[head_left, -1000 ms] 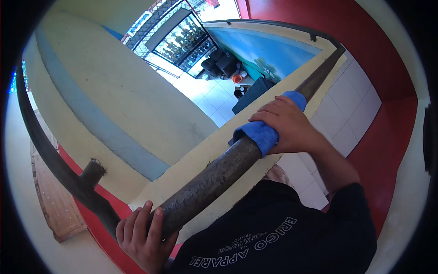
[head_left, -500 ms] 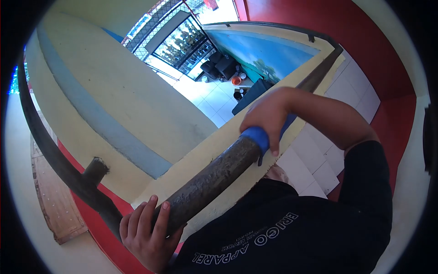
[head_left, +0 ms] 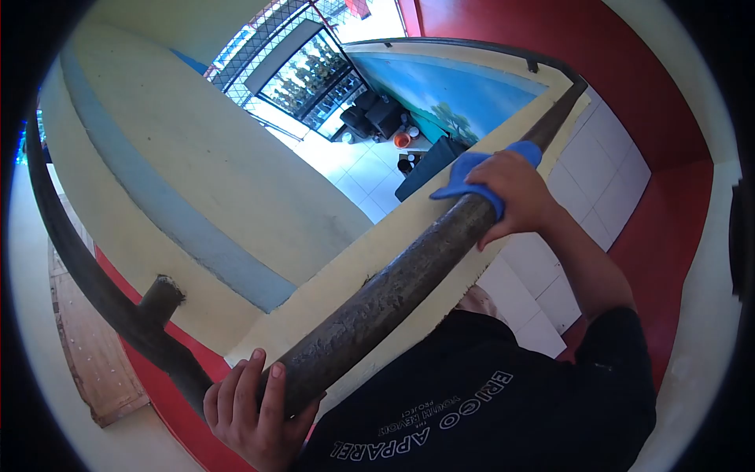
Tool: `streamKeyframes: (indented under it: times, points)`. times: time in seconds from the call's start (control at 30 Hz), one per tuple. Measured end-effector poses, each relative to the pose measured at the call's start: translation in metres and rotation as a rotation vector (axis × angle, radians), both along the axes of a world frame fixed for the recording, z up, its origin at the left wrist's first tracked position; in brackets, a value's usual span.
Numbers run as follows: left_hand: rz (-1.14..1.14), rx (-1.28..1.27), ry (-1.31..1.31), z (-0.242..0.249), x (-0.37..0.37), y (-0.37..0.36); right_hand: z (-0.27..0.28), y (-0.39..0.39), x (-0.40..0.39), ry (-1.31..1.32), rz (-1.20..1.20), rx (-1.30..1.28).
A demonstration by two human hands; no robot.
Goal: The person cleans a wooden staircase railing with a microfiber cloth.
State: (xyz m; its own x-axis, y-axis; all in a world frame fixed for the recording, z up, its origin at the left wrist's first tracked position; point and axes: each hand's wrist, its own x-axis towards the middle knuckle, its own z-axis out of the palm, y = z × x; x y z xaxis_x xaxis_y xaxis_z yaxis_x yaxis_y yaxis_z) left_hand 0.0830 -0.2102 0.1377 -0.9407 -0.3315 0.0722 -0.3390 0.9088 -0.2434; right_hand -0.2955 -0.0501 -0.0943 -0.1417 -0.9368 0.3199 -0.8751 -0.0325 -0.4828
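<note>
A dark, rough metal handrail [head_left: 393, 287] runs from lower left to upper right over a cream ledge. My right hand [head_left: 515, 197] presses a blue cloth [head_left: 468, 169] around the rail far up its length. My left hand [head_left: 252, 409] grips the rail's lower end near its bend. My black shirt with white lettering fills the bottom of the view.
A rail post [head_left: 161, 299] stands at the lower left, where the rail curves away. Below the ledge lies a white tiled floor [head_left: 354, 169] with dark seats [head_left: 370, 118] and an orange pot. White tiled steps [head_left: 598, 181] and red wall [head_left: 668, 220] lie to the right.
My right hand slid with the blue cloth up the rail, away from me, and my arm stretched out. My left hand stayed on the lower end.
</note>
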Motion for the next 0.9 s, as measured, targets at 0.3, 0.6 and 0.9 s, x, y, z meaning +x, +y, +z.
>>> streamKeyframes:
  times: [0.3, 0.6, 0.9]
  points:
    - [-0.003, 0.060, -0.049, 0.002, -0.006, -0.001, -0.028, -0.004, 0.023, -0.200, -0.165, -0.317]
    - [0.027, 0.060, -0.034, 0.004, -0.005, 0.001, -0.039, 0.003, 0.019, -0.154, -0.668, -0.332]
    - [0.000, 0.063, -0.032, 0.001, -0.004, -0.004, -0.064, -0.001, 0.017, -0.453, -0.670, -0.366]
